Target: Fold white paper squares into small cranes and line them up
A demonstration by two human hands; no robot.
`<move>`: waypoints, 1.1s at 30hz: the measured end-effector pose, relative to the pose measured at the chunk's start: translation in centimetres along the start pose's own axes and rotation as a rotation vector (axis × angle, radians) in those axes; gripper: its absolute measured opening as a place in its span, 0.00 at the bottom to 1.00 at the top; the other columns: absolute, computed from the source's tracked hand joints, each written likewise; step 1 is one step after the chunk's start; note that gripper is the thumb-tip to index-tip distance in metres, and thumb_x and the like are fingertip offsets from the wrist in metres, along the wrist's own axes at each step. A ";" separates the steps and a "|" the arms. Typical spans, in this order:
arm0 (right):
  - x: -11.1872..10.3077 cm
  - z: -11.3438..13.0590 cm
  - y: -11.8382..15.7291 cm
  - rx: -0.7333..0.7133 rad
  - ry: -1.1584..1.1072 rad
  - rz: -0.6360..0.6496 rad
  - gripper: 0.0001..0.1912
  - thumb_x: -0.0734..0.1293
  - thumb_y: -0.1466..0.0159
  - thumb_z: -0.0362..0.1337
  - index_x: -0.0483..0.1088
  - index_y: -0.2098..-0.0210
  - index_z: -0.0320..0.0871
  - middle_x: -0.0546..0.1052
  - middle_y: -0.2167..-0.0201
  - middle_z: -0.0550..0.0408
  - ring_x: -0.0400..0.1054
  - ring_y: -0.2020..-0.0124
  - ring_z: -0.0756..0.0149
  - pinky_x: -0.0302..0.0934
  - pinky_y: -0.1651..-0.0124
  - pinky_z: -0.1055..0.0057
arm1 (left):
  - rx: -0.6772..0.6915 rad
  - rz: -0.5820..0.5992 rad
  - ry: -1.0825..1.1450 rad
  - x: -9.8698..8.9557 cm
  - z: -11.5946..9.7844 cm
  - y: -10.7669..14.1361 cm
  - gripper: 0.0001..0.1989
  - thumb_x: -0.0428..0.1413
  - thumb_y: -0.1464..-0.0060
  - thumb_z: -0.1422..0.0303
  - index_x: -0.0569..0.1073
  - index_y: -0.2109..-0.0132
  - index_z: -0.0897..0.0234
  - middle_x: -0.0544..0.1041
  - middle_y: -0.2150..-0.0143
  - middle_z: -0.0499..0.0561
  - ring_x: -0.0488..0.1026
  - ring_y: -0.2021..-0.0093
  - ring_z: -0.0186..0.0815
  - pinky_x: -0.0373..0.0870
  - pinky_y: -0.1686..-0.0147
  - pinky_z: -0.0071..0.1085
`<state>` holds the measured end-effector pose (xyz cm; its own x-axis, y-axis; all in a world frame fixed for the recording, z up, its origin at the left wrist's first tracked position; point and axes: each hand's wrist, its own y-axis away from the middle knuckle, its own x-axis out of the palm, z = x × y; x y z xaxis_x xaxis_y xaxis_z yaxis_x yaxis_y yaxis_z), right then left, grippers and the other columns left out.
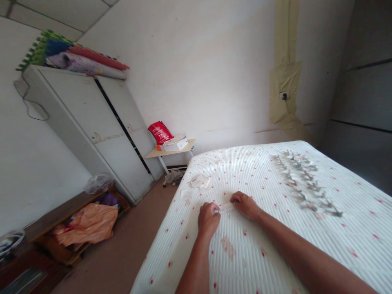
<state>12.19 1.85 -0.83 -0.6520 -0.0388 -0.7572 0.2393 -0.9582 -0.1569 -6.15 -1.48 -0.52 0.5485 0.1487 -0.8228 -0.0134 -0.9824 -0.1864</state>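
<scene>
A small piece of printed paper [227, 208] lies low over the mattress [245, 249], stretched between my two hands. My left hand [208, 219] pinches its left end with fingers curled. At its right end, the bent fingers of my right hand [246, 204] grip it too. Beyond my left hand is a small pile of paper pieces [200, 181], with a flat printed sheet [186, 194] beside it. Several small, pointed, folded paper pieces [309, 185] stand in rows on the right of the mattress; their exact shape is blurred.
A small table [168, 152] holding a red bag [160, 132] and a white box [176, 144] stands past the bed's far left corner. A grey cabinet [82, 118] carries rolled mats [85, 63]. Orange cloth or plastic [88, 224] covers part of a low wooden unit.
</scene>
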 end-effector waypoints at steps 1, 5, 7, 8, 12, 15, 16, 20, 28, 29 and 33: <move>0.1 -0.2 0.0 0.001 -0.010 -0.006 0.15 0.58 0.49 0.25 0.71 0.66 0.40 0.72 0.62 0.51 0.66 0.61 0.66 0.56 0.58 0.73 | 0.004 -0.016 0.008 0.0 -0.1 0.1 0.09 0.50 0.57 0.75 0.71 0.67 0.62 0.70 0.64 0.49 0.65 0.60 0.34 0.60 0.59 0.28; 0.4 -0.3 0.2 -0.014 0.024 -0.022 0.20 0.61 0.50 0.29 0.68 0.56 0.40 0.70 0.57 0.48 0.65 0.57 0.63 0.57 0.56 0.70 | 0.024 -0.059 0.021 0.1 -0.1 0.5 0.12 0.52 0.55 0.69 0.71 0.60 0.61 0.71 0.62 0.48 0.65 0.59 0.35 0.60 0.58 0.28; 0.4 -0.2 0.3 -0.041 0.052 -0.023 0.24 0.63 0.52 0.30 0.67 0.54 0.39 0.69 0.55 0.47 0.64 0.55 0.61 0.56 0.54 0.69 | 0.035 -0.074 0.001 0.2 -0.1 0.6 0.16 0.53 0.55 0.69 0.69 0.55 0.60 0.71 0.62 0.49 0.65 0.58 0.35 0.60 0.56 0.29; 0.4 -0.2 0.4 -0.052 0.057 -0.021 0.25 0.64 0.52 0.30 0.67 0.53 0.39 0.69 0.55 0.47 0.63 0.54 0.60 0.56 0.54 0.68 | 0.046 -0.078 -0.013 0.3 0.0 0.6 0.18 0.53 0.55 0.70 0.69 0.53 0.60 0.71 0.62 0.49 0.65 0.58 0.35 0.59 0.55 0.29; 0.3 0.0 0.6 -0.065 0.042 -0.020 0.24 0.64 0.53 0.29 0.68 0.55 0.42 0.69 0.55 0.49 0.64 0.57 0.62 0.57 0.56 0.69 | 0.077 -0.072 -0.045 0.6 0.1 0.5 0.17 0.53 0.55 0.70 0.70 0.55 0.58 0.70 0.60 0.49 0.64 0.57 0.36 0.59 0.55 0.30; 0.1 0.1 0.8 -0.079 0.014 -0.047 0.20 0.64 0.54 0.27 0.69 0.60 0.42 0.70 0.58 0.51 0.64 0.60 0.64 0.57 0.59 0.70 | 0.090 -0.087 -0.018 0.6 0.2 0.6 0.16 0.54 0.57 0.71 0.71 0.57 0.58 0.70 0.60 0.49 0.64 0.56 0.36 0.60 0.55 0.30; 0.1 0.2 0.9 -0.087 0.000 -0.058 0.18 0.63 0.54 0.27 0.69 0.62 0.43 0.70 0.59 0.52 0.64 0.61 0.65 0.57 0.60 0.71 | 0.099 -0.097 -0.003 0.7 0.2 0.6 0.16 0.54 0.57 0.72 0.71 0.57 0.58 0.70 0.61 0.49 0.64 0.56 0.36 0.60 0.55 0.30; 0.2 0.4 1.2 -0.140 -0.068 -0.120 0.14 0.61 0.55 0.24 0.67 0.69 0.43 0.69 0.63 0.55 0.64 0.67 0.70 0.56 0.66 0.75 | 0.147 -0.138 0.062 0.8 0.2 0.6 0.15 0.52 0.59 0.76 0.70 0.61 0.59 0.70 0.62 0.48 0.65 0.57 0.35 0.60 0.55 0.30; 0.5 0.0 1.3 -0.208 -0.178 -0.125 0.09 0.61 0.54 0.24 0.68 0.76 0.42 0.71 0.62 0.55 0.65 0.65 0.69 0.57 0.63 0.74 | 0.202 -0.149 0.113 0.7 0.0 0.8 0.11 0.50 0.60 0.81 0.70 0.70 0.62 0.68 0.67 0.47 0.66 0.60 0.33 0.62 0.58 0.28; 0.4 0.0 1.4 -0.222 -0.171 -0.114 0.09 0.61 0.54 0.24 0.68 0.77 0.43 0.71 0.65 0.56 0.65 0.66 0.69 0.57 0.63 0.74 | 0.209 -0.145 0.112 0.7 0.0 0.8 0.11 0.49 0.60 0.81 0.70 0.71 0.62 0.68 0.67 0.47 0.66 0.60 0.32 0.62 0.58 0.28; 0.1 0.2 1.5 -0.240 -0.110 -0.068 0.10 0.61 0.54 0.24 0.69 0.76 0.44 0.73 0.72 0.58 0.65 0.67 0.68 0.56 0.63 0.74 | 0.224 -0.122 0.113 0.7 0.0 0.9 0.11 0.50 0.59 0.81 0.72 0.71 0.62 0.70 0.66 0.48 0.66 0.61 0.32 0.62 0.58 0.27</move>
<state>12.31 0.31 -1.00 -0.7435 -0.0193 -0.6685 0.3473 -0.8654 -0.3613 -5.80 -2.21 -1.30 0.6468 0.2387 -0.7243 -0.1188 -0.9066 -0.4049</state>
